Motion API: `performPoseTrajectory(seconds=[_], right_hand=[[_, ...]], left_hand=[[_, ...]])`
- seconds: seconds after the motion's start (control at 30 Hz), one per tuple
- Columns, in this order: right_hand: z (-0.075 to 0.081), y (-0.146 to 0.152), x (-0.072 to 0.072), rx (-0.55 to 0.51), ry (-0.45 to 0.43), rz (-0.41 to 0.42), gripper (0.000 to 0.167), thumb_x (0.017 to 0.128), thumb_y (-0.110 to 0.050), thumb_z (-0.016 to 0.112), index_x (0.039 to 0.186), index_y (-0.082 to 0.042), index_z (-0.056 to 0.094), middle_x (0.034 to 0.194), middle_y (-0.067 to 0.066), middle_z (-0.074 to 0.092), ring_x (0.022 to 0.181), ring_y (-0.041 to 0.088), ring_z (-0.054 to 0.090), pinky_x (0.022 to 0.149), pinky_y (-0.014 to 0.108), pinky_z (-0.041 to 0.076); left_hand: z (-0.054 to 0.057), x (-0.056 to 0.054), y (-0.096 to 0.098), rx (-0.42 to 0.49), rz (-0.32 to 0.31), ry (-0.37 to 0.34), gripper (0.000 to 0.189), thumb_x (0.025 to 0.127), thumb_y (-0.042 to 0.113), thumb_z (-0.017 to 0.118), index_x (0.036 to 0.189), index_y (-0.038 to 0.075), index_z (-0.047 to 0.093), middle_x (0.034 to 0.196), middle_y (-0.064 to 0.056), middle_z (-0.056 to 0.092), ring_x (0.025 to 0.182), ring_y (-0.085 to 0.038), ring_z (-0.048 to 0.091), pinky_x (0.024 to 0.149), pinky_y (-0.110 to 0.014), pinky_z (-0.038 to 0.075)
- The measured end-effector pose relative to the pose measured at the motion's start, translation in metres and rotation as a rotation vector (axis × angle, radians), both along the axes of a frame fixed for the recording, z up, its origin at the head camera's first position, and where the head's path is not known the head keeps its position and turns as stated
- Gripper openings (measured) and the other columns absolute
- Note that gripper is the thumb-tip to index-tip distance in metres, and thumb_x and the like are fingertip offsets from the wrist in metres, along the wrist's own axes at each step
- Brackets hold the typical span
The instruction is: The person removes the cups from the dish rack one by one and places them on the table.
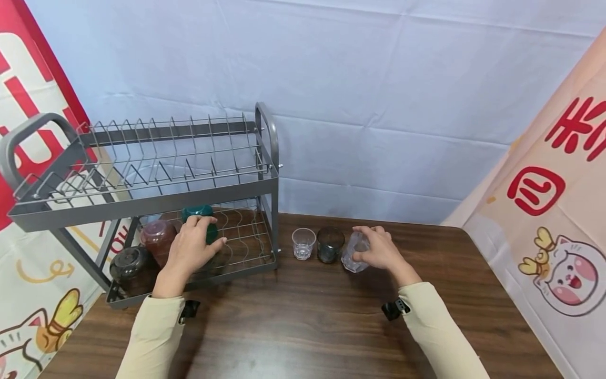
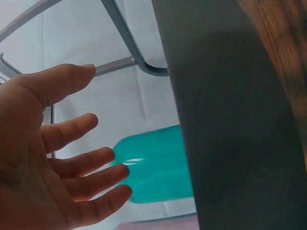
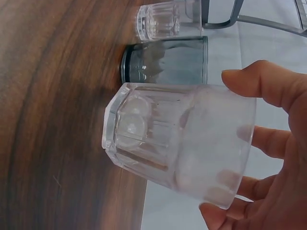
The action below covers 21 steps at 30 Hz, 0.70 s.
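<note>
My right hand (image 1: 382,250) grips a clear faceted glass (image 3: 177,139) near its rim, thumb on one side and fingers on the other. The glass leans, its thick base toward the table. To its left a smoky grey glass (image 1: 330,245) and a small clear glass (image 1: 303,244) stand upright on the table. My left hand (image 1: 190,248) is at the front of the rack's lower tier, fingers loosely spread and holding nothing. Behind its fingertips sits a teal glass (image 2: 153,165), upside down and partly hidden by the rack's bar in the left wrist view.
A grey two-tier dish rack (image 1: 156,201) stands at the left, with wire slots on top. A pink glass (image 1: 158,238) and a dark glass (image 1: 132,266) sit on its lower tier. A pale cloth (image 1: 369,105) hangs behind the wooden table (image 1: 303,316).
</note>
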State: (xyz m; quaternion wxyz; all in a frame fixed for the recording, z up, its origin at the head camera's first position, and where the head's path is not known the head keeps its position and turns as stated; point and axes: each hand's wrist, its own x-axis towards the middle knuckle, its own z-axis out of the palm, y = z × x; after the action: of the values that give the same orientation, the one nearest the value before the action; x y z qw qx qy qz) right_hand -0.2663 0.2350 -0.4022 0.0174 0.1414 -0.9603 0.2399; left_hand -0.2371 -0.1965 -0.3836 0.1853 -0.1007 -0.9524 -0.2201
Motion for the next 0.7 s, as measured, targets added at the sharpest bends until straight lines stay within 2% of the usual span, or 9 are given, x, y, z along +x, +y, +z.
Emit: performPoseTrajectory(seconds=[0.23,0.53,0.7], right_hand=[[0.0,0.0,-0.01,0.029,-0.033,-0.02,0.069,0.072,-0.023,0.075,0.133,-0.008,0.049,0.119,0.026,0.045,0.102,0.044,0.037,0.077,0.054,0.038],[0.0,0.003,-0.016,0.032,-0.062,-0.044,0.068,0.072,-0.021,0.076,0.133,-0.007,0.049,0.119,0.027,0.044,0.103,0.045,0.037,0.076,0.055,0.039],[-0.001,0.002,-0.02,0.038,-0.077,-0.041,0.069,0.072,-0.022,0.076,0.134,-0.008,0.048,0.12,0.027,0.043,0.102,0.045,0.036,0.076,0.054,0.039]], left_hand=[[0.003,-0.003,-0.001,-0.003,0.03,-0.001,0.051,0.082,0.028,0.071,0.121,0.001,0.054,0.12,-0.027,0.043,0.103,-0.046,0.047,0.078,-0.058,0.043],[0.005,-0.005,-0.003,-0.07,0.067,0.09,0.052,0.081,0.026,0.072,0.121,-0.002,0.054,0.118,-0.027,0.043,0.101,-0.044,0.044,0.076,-0.058,0.04],[0.008,-0.008,-0.004,-0.075,0.093,0.072,0.056,0.08,0.029,0.072,0.123,-0.002,0.053,0.119,-0.029,0.042,0.105,-0.045,0.04,0.075,-0.058,0.037]])
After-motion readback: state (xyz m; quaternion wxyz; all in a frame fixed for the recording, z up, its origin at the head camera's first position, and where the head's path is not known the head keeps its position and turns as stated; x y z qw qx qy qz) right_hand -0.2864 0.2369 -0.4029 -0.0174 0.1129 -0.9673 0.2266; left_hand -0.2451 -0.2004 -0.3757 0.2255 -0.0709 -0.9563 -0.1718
